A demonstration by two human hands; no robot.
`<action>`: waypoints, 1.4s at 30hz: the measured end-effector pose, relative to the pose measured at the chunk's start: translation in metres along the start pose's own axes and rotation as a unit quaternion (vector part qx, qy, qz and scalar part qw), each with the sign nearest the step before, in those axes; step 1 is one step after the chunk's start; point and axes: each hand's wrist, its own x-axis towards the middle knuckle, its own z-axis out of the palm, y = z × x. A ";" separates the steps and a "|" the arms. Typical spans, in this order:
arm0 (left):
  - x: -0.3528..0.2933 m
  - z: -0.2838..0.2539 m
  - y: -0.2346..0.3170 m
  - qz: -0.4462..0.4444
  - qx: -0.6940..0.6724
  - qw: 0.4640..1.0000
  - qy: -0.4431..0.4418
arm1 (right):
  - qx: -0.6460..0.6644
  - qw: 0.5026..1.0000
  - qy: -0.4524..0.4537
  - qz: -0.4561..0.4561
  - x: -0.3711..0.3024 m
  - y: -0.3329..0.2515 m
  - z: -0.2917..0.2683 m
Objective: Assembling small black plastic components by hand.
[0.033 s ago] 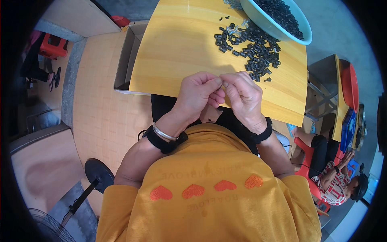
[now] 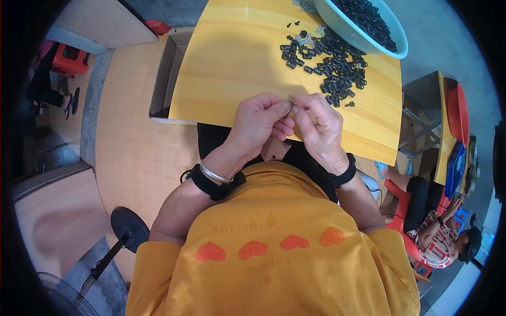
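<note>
Over the near edge of the wooden table point(image 2: 226, 63), my left hand point(image 2: 258, 121) and my right hand point(image 2: 319, 124) meet fingertip to fingertip. Thumb and forefinger are pinched together on each. Whatever sits between them is too small and too covered by the fingers to make out. Just beyond my right hand lies a loose pile of small black plastic parts point(image 2: 337, 73), with some clear bits point(image 2: 319, 31) among them at its far side. A pale turquoise basin point(image 2: 363, 46) full of similar small black pieces stands behind the pile.
An open cardboard box point(image 2: 161, 92) is against the table's left side. A pedestal fan point(image 2: 63, 295) stands at lower left. To the right, another person point(image 2: 435, 237) sits on a red chair by a second table holding a red basin point(image 2: 457, 113) and a blue tray point(image 2: 454, 168).
My right fingertips have shifted very slightly at the pinch. Nothing else has visibly moved.
</note>
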 end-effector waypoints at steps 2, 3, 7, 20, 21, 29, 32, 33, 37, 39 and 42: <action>0.000 0.002 0.004 -0.005 0.002 1.000 0.004 | 0.054 0.997 0.018 0.056 -0.002 -0.003 0.003; 0.000 0.002 0.006 -0.011 0.004 1.000 0.009 | 0.101 0.990 0.017 0.097 -0.003 -0.004 0.003; 0.001 0.000 0.002 -0.004 -0.020 1.000 0.012 | 0.034 0.997 -0.043 0.054 -0.002 0.002 -0.002; 0.007 -0.007 -0.008 -0.041 -0.054 0.998 0.009 | -0.142 0.985 -0.069 -0.070 -0.002 0.004 0.003; 0.007 -0.008 -0.008 -0.051 -0.055 0.997 0.008 | -0.137 0.986 -0.061 -0.069 -0.003 0.005 0.003; 0.004 -0.011 -0.008 -0.063 -0.062 0.996 -0.011 | -0.137 0.986 -0.041 -0.084 -0.002 0.006 0.002; 0.003 -0.011 -0.008 -0.052 -0.066 0.996 -0.013 | -0.129 0.987 -0.040 -0.082 -0.002 0.005 0.002; 0.003 -0.011 -0.009 -0.049 -0.067 0.996 -0.015 | -0.129 0.987 -0.040 -0.085 -0.002 0.005 0.002; 0.001 -0.009 -0.008 -0.040 -0.054 0.998 -0.007 | -0.134 0.985 -0.041 -0.099 -0.003 0.006 0.002; 0.000 -0.008 -0.007 -0.034 -0.044 0.998 -0.008 | -0.141 0.983 -0.043 -0.105 -0.004 0.005 0.001; 0.000 -0.008 -0.008 -0.038 -0.024 0.999 0.002 | -0.152 0.980 -0.045 -0.119 -0.005 0.006 0.001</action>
